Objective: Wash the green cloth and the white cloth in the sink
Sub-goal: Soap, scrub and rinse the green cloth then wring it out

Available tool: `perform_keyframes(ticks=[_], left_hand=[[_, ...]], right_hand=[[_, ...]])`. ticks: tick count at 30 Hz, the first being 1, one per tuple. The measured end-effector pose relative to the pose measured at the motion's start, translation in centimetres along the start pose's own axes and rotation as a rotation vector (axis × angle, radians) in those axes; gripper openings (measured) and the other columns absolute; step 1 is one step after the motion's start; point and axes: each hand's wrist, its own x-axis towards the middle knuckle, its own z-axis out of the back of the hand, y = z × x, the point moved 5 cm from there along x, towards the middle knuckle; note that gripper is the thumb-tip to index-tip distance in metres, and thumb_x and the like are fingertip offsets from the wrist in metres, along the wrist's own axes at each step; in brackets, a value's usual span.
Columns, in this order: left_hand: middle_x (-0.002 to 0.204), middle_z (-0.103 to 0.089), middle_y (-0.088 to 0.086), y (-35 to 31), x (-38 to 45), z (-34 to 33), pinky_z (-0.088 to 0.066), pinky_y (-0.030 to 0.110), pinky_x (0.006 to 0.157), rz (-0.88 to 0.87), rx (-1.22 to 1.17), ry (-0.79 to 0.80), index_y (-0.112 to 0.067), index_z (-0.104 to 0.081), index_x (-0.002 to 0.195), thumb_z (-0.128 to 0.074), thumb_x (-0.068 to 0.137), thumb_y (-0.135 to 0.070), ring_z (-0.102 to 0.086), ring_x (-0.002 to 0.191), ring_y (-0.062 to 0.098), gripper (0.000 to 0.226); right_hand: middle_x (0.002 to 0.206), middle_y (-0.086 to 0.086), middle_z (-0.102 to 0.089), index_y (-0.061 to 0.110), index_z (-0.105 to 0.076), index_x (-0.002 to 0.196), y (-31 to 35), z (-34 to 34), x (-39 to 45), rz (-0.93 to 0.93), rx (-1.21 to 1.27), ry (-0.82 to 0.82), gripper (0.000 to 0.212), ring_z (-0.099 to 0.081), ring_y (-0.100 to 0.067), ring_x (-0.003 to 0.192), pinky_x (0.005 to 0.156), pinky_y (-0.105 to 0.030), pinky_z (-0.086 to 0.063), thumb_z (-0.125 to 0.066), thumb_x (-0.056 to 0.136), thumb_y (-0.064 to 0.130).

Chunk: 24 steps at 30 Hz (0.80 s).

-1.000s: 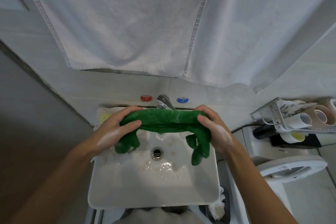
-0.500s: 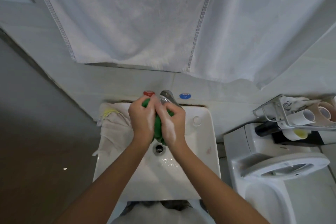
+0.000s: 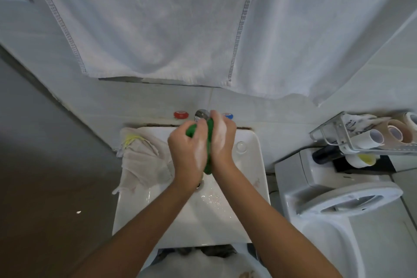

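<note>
White tiled bathroom wall backs a white sink [image 3: 248, 221]. Over the basin, the left hand [image 3: 188, 151] and right hand [image 3: 222, 140] press together around the bunched green cloth [image 3: 209, 144], each grip curled on it. Left of them the white cloth [image 3: 144, 160] drapes over the sink's rim. Beyond the hands, the tap [image 3: 201, 114] stands below a hanging white towel [image 3: 180, 25].

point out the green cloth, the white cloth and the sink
green cloth [image 3: 209, 142], head view, strip showing between the hands
white cloth [image 3: 144, 160], head view, middle of its crumpled folds
sink [image 3: 257, 165], head view, right rim
</note>
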Motion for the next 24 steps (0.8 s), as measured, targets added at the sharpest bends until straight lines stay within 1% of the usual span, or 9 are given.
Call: perform_keyframes(ticks=[2, 4, 8, 11, 13, 16, 18, 21, 24], left_hand=[[0.052, -0.035, 0.008, 0.5, 2.6, 0.5, -0.03, 0.03, 0.05, 0.075, -0.027, -0.047, 0.003, -0.04, 0.056, -0.055, 0.083, -0.007, -0.032, 0.051, 0.016, 0.033], [0.047, -0.036, 0.001, 0.6, 2.6, 0.8, -0.03, 0.032, 0.049, 0.073, -0.004, -0.036, -0.005, -0.04, 0.052, -0.055, 0.083, -0.007, -0.033, 0.049, 0.015, 0.034], [0.05, -0.033, 0.006, -0.2, -0.9, 0.2, -0.029, 0.029, 0.046, -0.001, 0.021, 0.053, -0.003, -0.039, 0.055, -0.056, 0.085, -0.008, -0.031, 0.05, 0.013, 0.035], [0.055, -0.042, 0.018, 0.9, 2.8, 0.7, -0.037, 0.036, 0.05, 0.112, -0.02, -0.008, 0.005, -0.048, 0.061, -0.056, 0.08, -0.007, -0.04, 0.053, 0.021, 0.024], [0.058, -0.047, 0.023, 0.9, 2.9, 1.0, -0.04, 0.039, 0.051, 0.128, 0.0, -0.036, 0.009, -0.051, 0.065, -0.054, 0.081, -0.006, -0.043, 0.053, 0.027, 0.022], [0.054, -0.035, 0.012, -0.4, -1.1, 0.4, -0.029, 0.029, 0.047, 0.029, 0.006, 0.026, 0.008, -0.039, 0.06, -0.053, 0.087, -0.004, -0.033, 0.05, 0.017, 0.032], [0.053, -0.032, 0.009, -0.6, -0.8, 0.2, -0.027, 0.027, 0.046, 0.022, 0.012, 0.052, 0.005, -0.037, 0.058, -0.055, 0.087, -0.006, -0.03, 0.05, 0.014, 0.035], [0.056, -0.04, 0.023, 0.4, 3.2, 0.6, -0.034, 0.04, 0.049, 0.101, -0.007, -0.011, 0.008, -0.047, 0.062, -0.056, 0.08, -0.007, -0.038, 0.054, 0.018, 0.026], [0.054, -0.041, 0.015, -0.6, 1.1, 0.5, -0.033, 0.03, 0.047, 0.0, 0.004, 0.043, 0.008, -0.048, 0.063, -0.055, 0.086, -0.007, -0.039, 0.052, 0.015, 0.028]], right_hand=[[0.052, -0.002, -0.036, 0.015, -0.041, 0.052, -0.8, -0.4, -2.4, 0.06, -0.052, 0.106, 0.035, -0.036, -0.017, 0.057, 0.055, -0.031, -0.031, -0.052, 0.085, 0.008], [0.049, 0.002, -0.037, 0.017, -0.042, 0.05, -0.8, -0.3, -3.5, 0.071, -0.058, 0.176, 0.04, -0.036, -0.016, 0.054, 0.052, -0.029, -0.03, -0.05, 0.087, 0.002], [0.048, 0.004, -0.036, 0.02, -0.043, 0.041, -0.8, -0.2, 0.2, -0.095, 0.048, 0.081, 0.046, -0.037, -0.018, 0.055, 0.058, -0.036, -0.032, -0.051, 0.086, 0.012], [0.054, -0.004, -0.038, 0.012, -0.046, 0.054, -0.8, -0.9, -2.4, 0.058, -0.064, 0.157, 0.033, -0.038, -0.02, 0.058, 0.056, -0.034, -0.032, -0.05, 0.088, 0.011], [0.049, 0.0, -0.036, 0.012, -0.044, 0.052, -0.3, -0.9, -3.4, 0.119, -0.121, 0.215, 0.038, -0.037, -0.016, 0.053, 0.051, -0.029, -0.03, -0.051, 0.089, 0.005], [0.05, 0.003, -0.029, 0.023, -0.033, 0.046, 0.1, -0.2, 0.2, -0.022, -0.049, 0.1, 0.042, -0.03, -0.017, 0.054, 0.056, -0.036, -0.028, -0.054, 0.081, 0.013], [0.053, -0.003, -0.03, 0.021, -0.033, 0.046, 0.0, -0.4, 0.1, -0.067, 0.004, 0.071, 0.036, -0.031, -0.02, 0.056, 0.057, -0.037, -0.029, -0.053, 0.077, 0.019], [0.052, -0.004, -0.034, 0.013, -0.04, 0.052, 0.0, -0.5, -3.3, 0.119, -0.113, 0.159, 0.039, -0.035, -0.019, 0.055, 0.052, -0.031, -0.029, -0.05, 0.089, 0.009], [0.052, -0.006, -0.035, 0.005, -0.042, 0.054, 1.6, 0.1, -2.0, 0.14, -0.162, 0.198, 0.041, -0.037, -0.017, 0.054, 0.053, -0.031, -0.031, -0.051, 0.093, 0.011]])
